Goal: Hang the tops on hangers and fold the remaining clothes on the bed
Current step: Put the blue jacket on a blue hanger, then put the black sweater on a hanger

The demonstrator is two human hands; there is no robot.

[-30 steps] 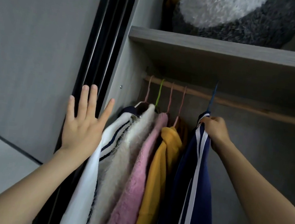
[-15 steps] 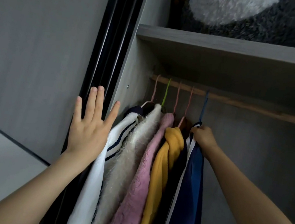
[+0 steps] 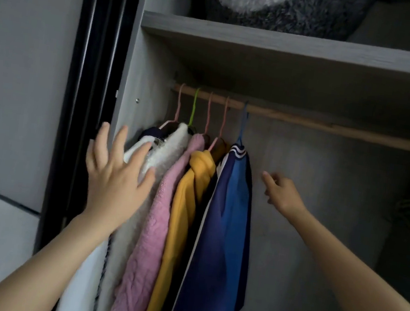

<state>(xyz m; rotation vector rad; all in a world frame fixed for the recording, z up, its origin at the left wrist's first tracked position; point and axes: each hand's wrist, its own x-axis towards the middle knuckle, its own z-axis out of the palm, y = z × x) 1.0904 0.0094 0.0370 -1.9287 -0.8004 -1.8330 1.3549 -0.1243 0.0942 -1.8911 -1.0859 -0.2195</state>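
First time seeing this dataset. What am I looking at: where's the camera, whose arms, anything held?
No robot: one wide-angle camera on a person's head looks along their bare arms into a wardrobe. On the wooden rail hang a white striped jacket, a white fluffy top, a pink fleece, a yellow hoodie and a blue jacket. The left hand is spread open before the white tops; the right hand hovers open beside the blue jacket, apart from it. Neither holds anything.

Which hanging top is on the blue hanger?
The navy-and-blue jacket, rightmost on the rod; the others hang on pink hangers or a green hanger.
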